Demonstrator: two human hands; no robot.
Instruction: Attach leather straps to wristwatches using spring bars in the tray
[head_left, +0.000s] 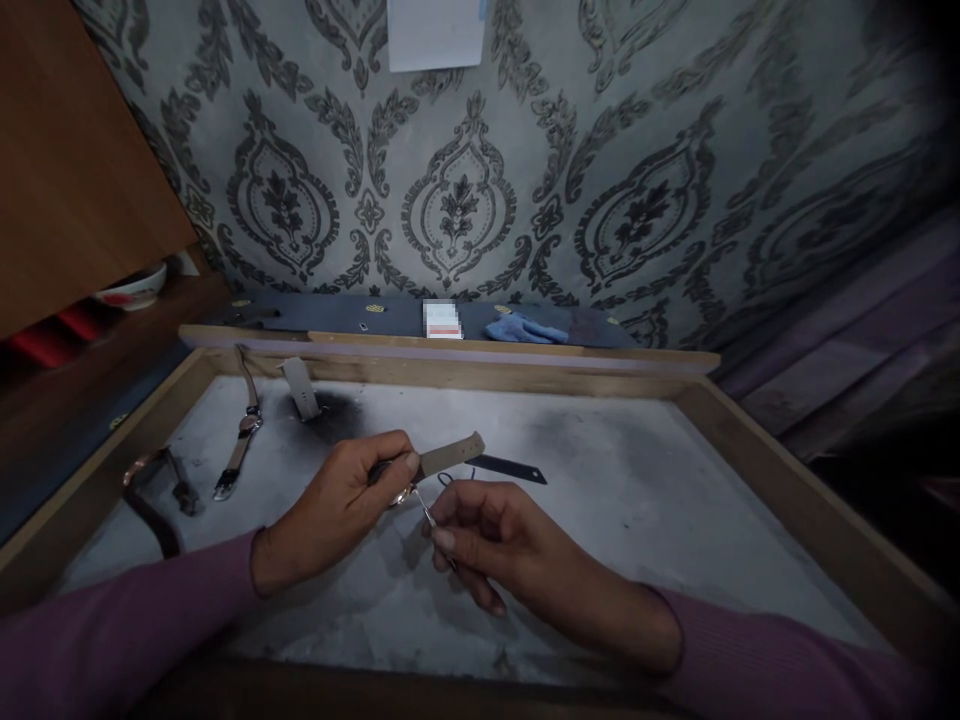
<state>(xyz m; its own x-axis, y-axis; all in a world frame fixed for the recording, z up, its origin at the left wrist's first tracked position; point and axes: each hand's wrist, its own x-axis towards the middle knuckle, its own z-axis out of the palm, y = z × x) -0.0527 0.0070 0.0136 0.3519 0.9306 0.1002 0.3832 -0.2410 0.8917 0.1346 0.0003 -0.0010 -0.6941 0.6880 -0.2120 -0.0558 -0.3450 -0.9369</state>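
Observation:
Between the thumb and fingers of my left hand (349, 500), a wristwatch (403, 495) is gripped, its case mostly covered by the fingers. Its grey-brown strap (451, 455) sticks out to the right. My right hand (499, 535) pinches a thin metal tool (426, 508) that looks like a small screwdriver. The tool's tip is at the edge of the watch case; whether it touches cannot be made out. Behind my right hand lies a dark flat strip (514, 467) with a hole near its end, beside a small dark loop (445, 479).
A wooden-rimmed tray (450, 372) with a whitish bottom surrounds the work. At its left lie a watch with a pale strap (238, 445) and a dark brown curved strap (150, 510). A grey strap piece (300, 388) stands behind. Beyond the rim are a blue cloth (525, 328) and a small box (442, 318).

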